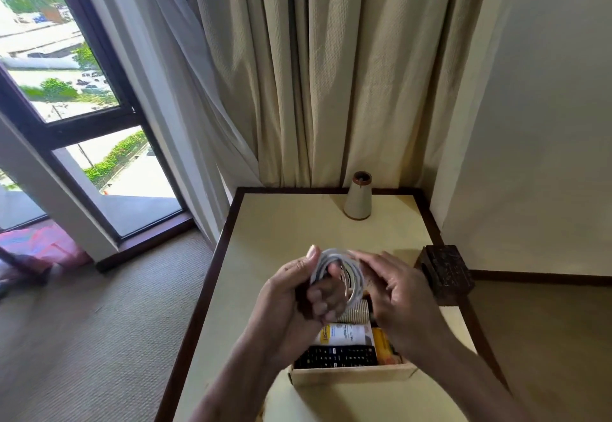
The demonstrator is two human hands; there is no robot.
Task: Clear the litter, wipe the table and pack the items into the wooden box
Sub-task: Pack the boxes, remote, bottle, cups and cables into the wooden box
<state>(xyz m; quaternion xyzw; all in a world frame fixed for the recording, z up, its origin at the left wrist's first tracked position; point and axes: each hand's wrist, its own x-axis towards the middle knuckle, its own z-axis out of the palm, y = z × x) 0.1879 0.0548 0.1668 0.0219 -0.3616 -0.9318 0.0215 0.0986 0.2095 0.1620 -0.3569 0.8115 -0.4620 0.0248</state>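
Position of the cable coil: held in the air above the far end of the wooden box, over the middle of the table. The coil consists of several white loops and stands on edge. Its oval outline has the long axis running up and down in the view, with the top leaning slightly left. The opening of the loops faces roughly toward the camera.

The left hand grips the left side of the coil. The thumb lies across the outer loops and the curled fingers pass through the opening. The right hand is beside the coil on the right, with the fingers extended and loose, holding nothing. Motion blur hides whether the fingertips touch the loops.

The wooden box is open-topped and sits near the front edge of the table. Inside, a black remote control lies along the near wall with its long axis left to right. A white-and-yellow packet lies just behind it.

A cone-shaped vase stands upright at the far edge of the table. A dark carved box sits at the right edge.
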